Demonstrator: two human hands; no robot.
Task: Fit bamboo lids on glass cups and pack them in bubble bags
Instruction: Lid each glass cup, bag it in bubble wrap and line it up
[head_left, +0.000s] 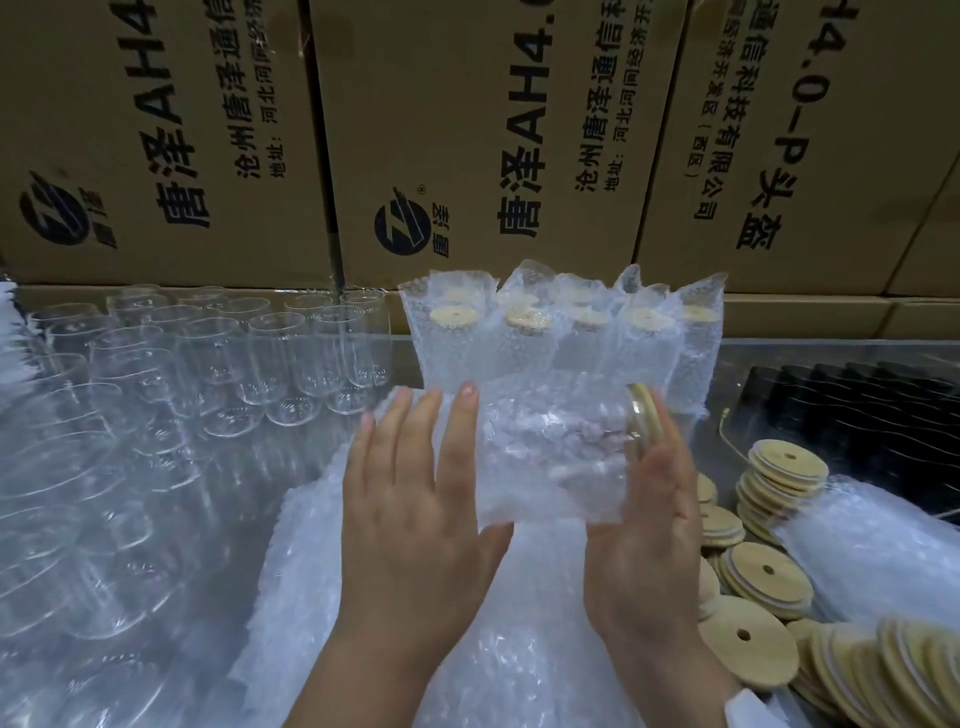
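a packing room of a warehouse sort: big brown cardboard cartons with black printed chinese lettering (467, 130) stand stacked along the back, and stock lies in bulk in front of them: rows of clear glass cups (270, 358), heaps of round bamboo lids (769, 566), and lidded cups wrapped in clear bubble bags (561, 338).

The tally
One lidded cup (561, 441) half bagged, five bagged cups (527, 338) in the near row, three printed cartons (467, 130); bare glasses (270, 358) and loose lids (769, 569) too many to count
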